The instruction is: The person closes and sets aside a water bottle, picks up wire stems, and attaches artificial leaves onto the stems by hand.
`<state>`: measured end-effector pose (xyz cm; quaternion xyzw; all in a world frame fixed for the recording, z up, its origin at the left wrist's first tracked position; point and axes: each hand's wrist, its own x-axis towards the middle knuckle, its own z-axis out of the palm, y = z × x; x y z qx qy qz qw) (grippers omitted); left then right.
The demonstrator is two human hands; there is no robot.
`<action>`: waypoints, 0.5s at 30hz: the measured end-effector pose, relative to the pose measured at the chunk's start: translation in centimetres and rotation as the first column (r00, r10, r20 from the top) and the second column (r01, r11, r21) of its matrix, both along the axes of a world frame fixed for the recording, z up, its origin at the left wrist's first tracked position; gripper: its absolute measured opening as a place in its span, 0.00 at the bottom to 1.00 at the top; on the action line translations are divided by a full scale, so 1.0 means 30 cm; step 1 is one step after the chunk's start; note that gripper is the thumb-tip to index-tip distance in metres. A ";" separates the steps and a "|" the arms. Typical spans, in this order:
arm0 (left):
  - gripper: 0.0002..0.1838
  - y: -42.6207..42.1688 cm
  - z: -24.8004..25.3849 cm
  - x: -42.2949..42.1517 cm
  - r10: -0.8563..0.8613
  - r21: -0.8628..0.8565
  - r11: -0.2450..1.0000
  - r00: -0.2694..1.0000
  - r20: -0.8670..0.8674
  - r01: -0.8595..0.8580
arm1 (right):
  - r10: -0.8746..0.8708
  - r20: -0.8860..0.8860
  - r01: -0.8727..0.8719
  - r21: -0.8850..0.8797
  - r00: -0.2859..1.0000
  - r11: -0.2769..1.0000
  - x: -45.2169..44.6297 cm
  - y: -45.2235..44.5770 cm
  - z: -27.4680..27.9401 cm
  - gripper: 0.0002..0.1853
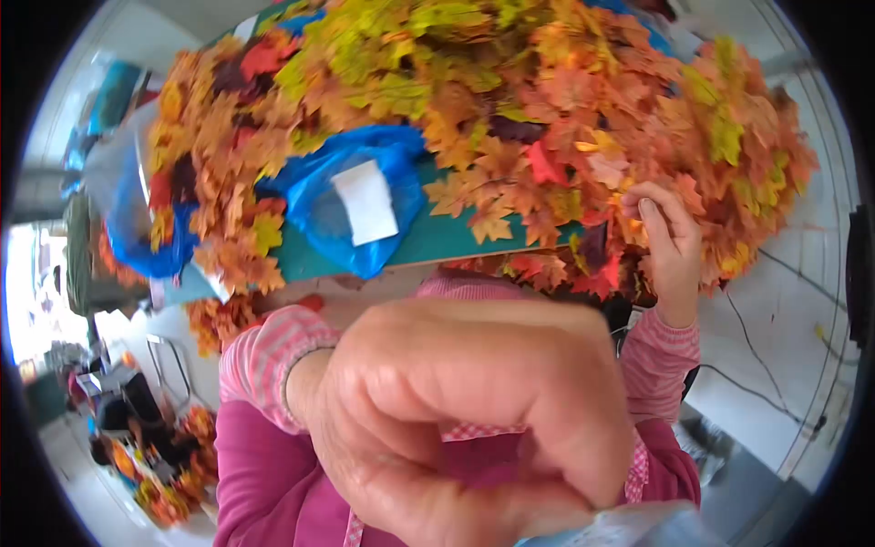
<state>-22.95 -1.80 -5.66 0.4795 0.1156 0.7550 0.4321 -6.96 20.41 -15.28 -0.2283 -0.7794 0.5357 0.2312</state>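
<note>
My left hand [474, 392] is raised close to the camera and looks very large. Its fingers are curled, with the thumb and fingertips pinched at the edge of a light-blue face mask [629, 527] at the bottom of the view. Farther right, my right hand [670, 232] rests at the front of a big heap of artificial maple leaves [583, 91]. Its thumb and fingers are bent together around an orange leaf [629, 202], partly hidden by them. The heap mixes orange, yellow-green, red and dark purple leaves.
A blue plastic bag [310, 187] with a white paper slip [365, 202] lies on the green tabletop [447, 242]. Another blue-rimmed bag [150, 242] stands at the left end. Cables [752, 387] run across the floor at right. More leaves and a person [137, 438] are at lower left.
</note>
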 end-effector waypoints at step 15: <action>0.09 -0.357 -0.056 0.027 0.105 0.082 0.987 0.944 0.312 -0.137 | 0.407 0.123 -0.381 -0.194 0.905 0.904 -0.348 -0.367 -0.141 0.09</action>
